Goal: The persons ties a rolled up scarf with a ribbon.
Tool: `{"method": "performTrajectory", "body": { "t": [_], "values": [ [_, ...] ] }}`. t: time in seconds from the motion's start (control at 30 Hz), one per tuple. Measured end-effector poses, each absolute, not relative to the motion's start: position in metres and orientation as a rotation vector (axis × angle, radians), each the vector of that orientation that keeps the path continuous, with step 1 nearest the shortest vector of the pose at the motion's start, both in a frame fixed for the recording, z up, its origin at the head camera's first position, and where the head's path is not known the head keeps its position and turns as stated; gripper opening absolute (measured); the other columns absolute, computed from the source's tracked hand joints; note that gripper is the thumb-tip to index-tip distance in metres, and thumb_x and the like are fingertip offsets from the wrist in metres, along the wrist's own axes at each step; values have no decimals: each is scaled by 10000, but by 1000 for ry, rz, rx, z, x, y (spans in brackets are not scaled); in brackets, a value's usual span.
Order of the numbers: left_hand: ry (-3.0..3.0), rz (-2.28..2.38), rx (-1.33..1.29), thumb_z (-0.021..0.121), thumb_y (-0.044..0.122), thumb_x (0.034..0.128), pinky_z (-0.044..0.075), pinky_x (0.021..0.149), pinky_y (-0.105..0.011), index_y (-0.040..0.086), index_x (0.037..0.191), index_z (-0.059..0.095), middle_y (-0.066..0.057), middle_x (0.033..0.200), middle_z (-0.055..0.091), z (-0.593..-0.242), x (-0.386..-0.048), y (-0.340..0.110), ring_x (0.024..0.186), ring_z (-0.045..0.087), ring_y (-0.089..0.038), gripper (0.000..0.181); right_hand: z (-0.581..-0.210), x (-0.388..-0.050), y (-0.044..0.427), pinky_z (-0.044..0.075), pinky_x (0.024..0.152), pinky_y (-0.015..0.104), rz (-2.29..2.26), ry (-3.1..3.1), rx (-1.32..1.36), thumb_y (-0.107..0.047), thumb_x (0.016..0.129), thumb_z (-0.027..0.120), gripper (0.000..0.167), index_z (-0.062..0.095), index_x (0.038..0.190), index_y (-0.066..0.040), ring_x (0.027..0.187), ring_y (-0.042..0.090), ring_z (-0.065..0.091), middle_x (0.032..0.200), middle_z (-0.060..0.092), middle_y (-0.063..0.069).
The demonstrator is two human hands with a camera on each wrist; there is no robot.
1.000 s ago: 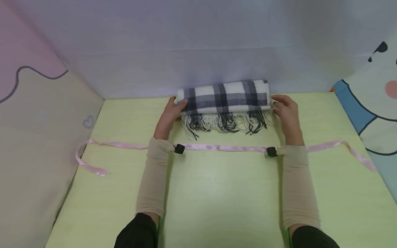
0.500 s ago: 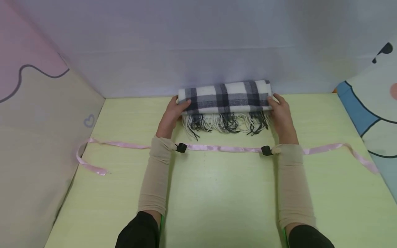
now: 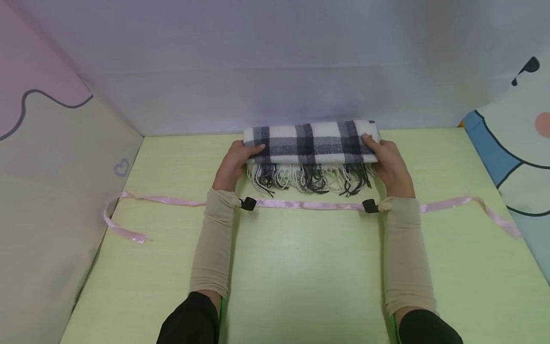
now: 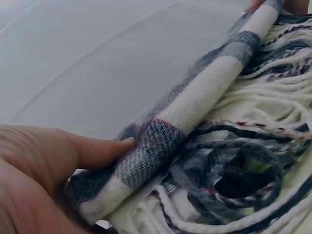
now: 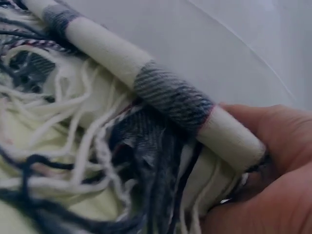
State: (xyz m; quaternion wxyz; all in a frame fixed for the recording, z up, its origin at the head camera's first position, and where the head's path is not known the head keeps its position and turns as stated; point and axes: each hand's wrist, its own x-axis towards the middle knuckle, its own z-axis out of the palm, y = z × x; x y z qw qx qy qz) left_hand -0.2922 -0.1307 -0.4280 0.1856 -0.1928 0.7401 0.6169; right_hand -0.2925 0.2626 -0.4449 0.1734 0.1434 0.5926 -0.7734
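We're flagging the right hand (image 3: 393, 167) first: it's now gripping the right end of the folded plaid scarf (image 3: 311, 143), its right thumb (image 3: 369, 141) pressing well onto the top face, where a second ago the fingers were only sitting at that edge. The left hand (image 3: 234, 162) is gripping the opposite end, left thumb (image 3: 255, 150) on top, much as before. In the head view we're not seeing the fingers under the cloth.

The scarf is sitting at the far side of the table (image 3: 296, 267), near the back wall (image 3: 275, 86), and it's shifting slightly toward the person; its right end is no longer riding higher, so it's looking more level. Its fringe (image 3: 309, 177) is trailing nearer the pink ribbon (image 3: 305, 205), still apart; the ribbon is staying put.

We're reading this as a two-ended hold, the bundle being handled as one piece. Whether it's being lifted, we can't tell.
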Motion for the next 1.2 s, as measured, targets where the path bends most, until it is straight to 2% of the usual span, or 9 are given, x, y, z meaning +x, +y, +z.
{"method": "performTrajectory", "body": {
  "t": [0.1,0.2,0.3,0.4,0.53,0.67,0.87,1.03,1.2],
  "values": [
    [2069,1734,-545,711,269,1008,283,1284,-461,11,1583,324,-151,1641,332,-428,-294,-132,1554,316,-312,739,-443,-291,263,542,833,162,-2154,1680,422,-365,997,702,674,374,1461,-2,953,23,637,1044,632,-67],
    [2062,1763,-522,710,231,1008,352,1243,-446,2,1535,400,-170,1568,414,-429,-295,-132,1475,422,-320,653,-440,-290,264,545,783,153,-2087,1721,403,-365,1012,683,712,340,1499,24,903,14,639,998,637,-77],
    [2070,1800,-489,705,195,1009,359,1236,-449,17,1553,386,-182,1570,418,-430,-296,-132,1465,433,-330,655,-438,-290,264,539,797,151,-2051,1744,392,-374,1011,682,822,252,1596,11,962,17,615,1088,598,-73],
    [2095,1814,-469,711,177,1002,287,1278,-474,87,1644,246,-143,1687,289,-430,-296,-132,1566,307,-322,797,-438,-290,264,533,856,168,-2039,1760,379,-353,1008,693,859,203,1646,-50,1040,39,585,1184,550,-57],
    [2152,1826,-431,740,101,971,240,1299,-487,150,1673,151,-99,1741,185,-430,-298,-132,1618,205,-303,917,-438,-291,266,438,1136,269,-1992,1846,335,-306,1010,696,875,155,1678,-142,1249,100,514,1282,493,-98],
    [2178,1852,-380,757,-6,927,298,1275,-478,124,1642,193,-131,1694,267,-430,-299,-132,1587,275,-310,920,-440,-291,269,254,1293,398,-1952,1922,272,-266,1014,691,896,105,1686,-177,1399,141,408,1303,457,-133],
    [2165,1841,-355,765,-24,913,293,1280,-471,157,1658,140,-115,1705,243,-432,-300,-134,1601,244,-294,989,-444,-291,272,286,1237,366,-1951,1951,198,-211,1032,660,799,148,1644,-178,1210,48,444,1257,433,-110],
    [2171,1871,-328,774,-20,904,333,1254,-484,141,1632,197,-143,1651,310,-435,-301,-136,1548,333,-316,943,-446,-290,273,318,1178,323,-1956,1985,159,-233,1036,653,695,214,1572,-187,1197,45,446,1253,432,-105],
    [2164,1937,-288,778,21,916,351,1235,-506,143,1607,268,-138,1630,352,-434,-299,-137,1514,384,-324,868,-445,-289,274,431,1002,198,-2036,1956,145,-209,1024,670,672,246,1545,-178,1170,76,475,1256,442,-76]
  ]
}}
